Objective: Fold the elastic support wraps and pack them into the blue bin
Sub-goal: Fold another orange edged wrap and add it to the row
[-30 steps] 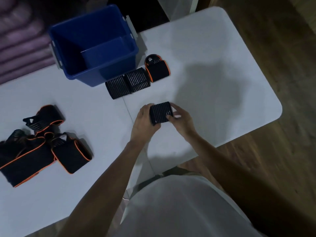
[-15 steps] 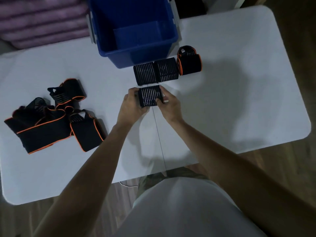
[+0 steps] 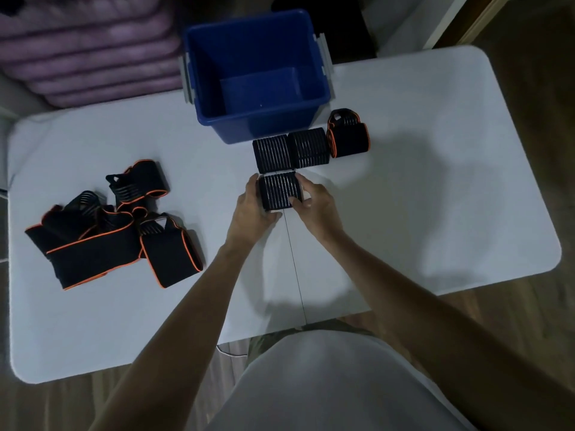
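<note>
Both hands, left [image 3: 251, 209] and right [image 3: 315, 200], gripping a folded black ribbed elastic wrap [image 3: 279, 190], now moved up mid-table beside two folded wraps [image 3: 291, 150] near the empty blue plastic bin [image 3: 311, 126]; packing pending

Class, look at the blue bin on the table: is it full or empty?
Empty. The blue bin shows only its bare floor; the folded wraps lie on the table in front of it.
</note>
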